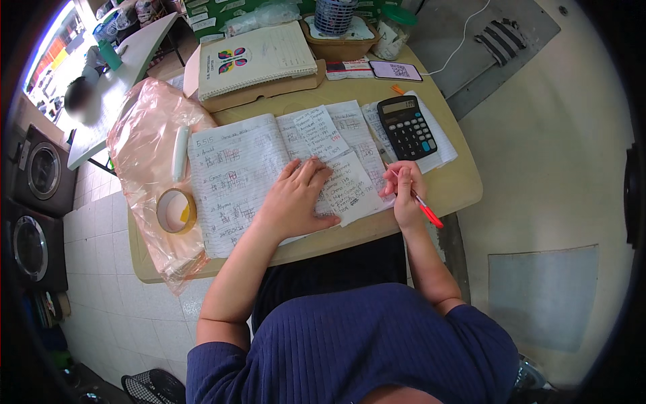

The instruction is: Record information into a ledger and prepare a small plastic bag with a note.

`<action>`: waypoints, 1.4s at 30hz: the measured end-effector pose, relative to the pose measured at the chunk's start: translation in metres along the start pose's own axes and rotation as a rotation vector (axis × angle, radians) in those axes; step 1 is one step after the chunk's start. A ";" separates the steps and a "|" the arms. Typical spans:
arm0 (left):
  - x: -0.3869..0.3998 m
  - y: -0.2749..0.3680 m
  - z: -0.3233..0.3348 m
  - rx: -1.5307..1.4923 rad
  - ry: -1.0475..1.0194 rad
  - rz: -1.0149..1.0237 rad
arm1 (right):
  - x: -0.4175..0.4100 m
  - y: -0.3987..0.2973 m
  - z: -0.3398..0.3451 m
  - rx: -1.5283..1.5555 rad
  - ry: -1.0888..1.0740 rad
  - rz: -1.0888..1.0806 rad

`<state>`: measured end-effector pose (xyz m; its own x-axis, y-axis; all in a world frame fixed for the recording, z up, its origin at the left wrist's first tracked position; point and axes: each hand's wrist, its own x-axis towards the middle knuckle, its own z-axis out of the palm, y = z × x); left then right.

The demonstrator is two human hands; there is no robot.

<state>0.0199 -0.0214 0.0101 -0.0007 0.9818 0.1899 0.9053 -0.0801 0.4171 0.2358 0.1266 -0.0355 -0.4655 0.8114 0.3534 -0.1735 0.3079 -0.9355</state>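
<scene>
An open ruled notebook (227, 177) with handwriting in dark and red ink lies before me on the table. My left hand (300, 199) rests palm down across its middle, fingers spread, over the edges of two loose handwritten slips. The upper paper slip (315, 134) lies beyond my fingers, and the lower paper slip (356, 189) is beside my thumb. In my right hand (405, 189) is a red pen (428, 213), its red end pointing back towards me. That hand is at the notebook's right edge. A black desk calculator (406, 127) sits above it on more written sheets (444, 151).
Pinkish plastic bag (151, 131), packing tape roll (175, 211) and white tube (179, 154) lie left of the notebook. Beyond are a spiral notebook (257, 60), a basket (343, 45), a lidded jar (393, 33) and a smartphone (395, 71) on a cable. A person (81, 98) is at another table (121, 81).
</scene>
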 end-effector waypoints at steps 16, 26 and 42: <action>0.001 -0.001 0.006 0.019 0.047 0.000 | -0.003 -0.006 0.004 -0.034 0.041 -0.067; 0.002 0.001 0.007 0.025 0.069 0.005 | -0.015 -0.011 0.041 0.053 -0.240 0.134; 0.000 -0.001 0.006 0.038 0.060 -0.002 | 0.019 -0.049 0.014 -0.505 0.078 -0.172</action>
<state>0.0217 -0.0202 0.0044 -0.0271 0.9698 0.2424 0.9209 -0.0701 0.3834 0.2230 0.1197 0.0165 -0.3985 0.7567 0.5183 0.2065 0.6246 -0.7531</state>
